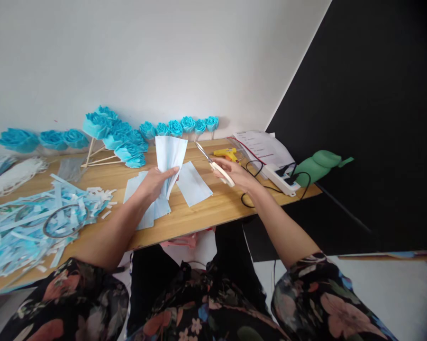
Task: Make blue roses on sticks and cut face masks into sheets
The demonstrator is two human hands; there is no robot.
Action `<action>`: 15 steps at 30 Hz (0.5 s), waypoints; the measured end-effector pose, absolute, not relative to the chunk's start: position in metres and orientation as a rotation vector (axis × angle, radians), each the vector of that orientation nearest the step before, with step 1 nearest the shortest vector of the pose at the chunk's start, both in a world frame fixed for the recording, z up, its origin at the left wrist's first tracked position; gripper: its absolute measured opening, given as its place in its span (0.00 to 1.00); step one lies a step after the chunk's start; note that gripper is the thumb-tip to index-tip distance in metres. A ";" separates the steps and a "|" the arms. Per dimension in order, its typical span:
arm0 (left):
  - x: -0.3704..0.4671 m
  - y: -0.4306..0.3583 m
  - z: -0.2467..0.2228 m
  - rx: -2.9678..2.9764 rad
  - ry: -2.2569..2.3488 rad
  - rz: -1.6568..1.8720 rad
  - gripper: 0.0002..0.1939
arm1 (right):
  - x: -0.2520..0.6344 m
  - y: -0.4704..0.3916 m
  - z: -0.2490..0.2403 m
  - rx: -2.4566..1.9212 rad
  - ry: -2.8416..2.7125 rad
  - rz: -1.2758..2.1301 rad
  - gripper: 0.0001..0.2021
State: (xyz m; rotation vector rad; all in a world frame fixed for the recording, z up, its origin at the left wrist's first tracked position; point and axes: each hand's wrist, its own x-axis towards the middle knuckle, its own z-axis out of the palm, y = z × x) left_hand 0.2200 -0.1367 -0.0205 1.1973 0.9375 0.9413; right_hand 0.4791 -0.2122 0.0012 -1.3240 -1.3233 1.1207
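My left hand (157, 182) grips a pale blue pleated sheet (170, 154), held upright above the wooden table. In my right hand (232, 173) is a pair of scissors (223, 173) with white handles, its blades pointing up and left toward the sheet but apart from it. Another light blue sheet (194, 183) lies flat on the table between my hands. More pale sheets (147, 218) lie partly beneath my left hand and forearm.
A heap of blue and white strips (31, 222) covers the table's left end. Blue paper flowers (122, 137) on sticks line the wall. A yellow glue gun (226, 153), a white power strip (280, 180) with black cords, papers (261, 147) and a green pouch (316, 166) are on the right.
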 end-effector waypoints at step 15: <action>0.222 -0.147 -0.009 1.337 0.987 0.817 0.19 | 0.463 -0.213 -0.007 -1.171 -1.327 1.400 0.23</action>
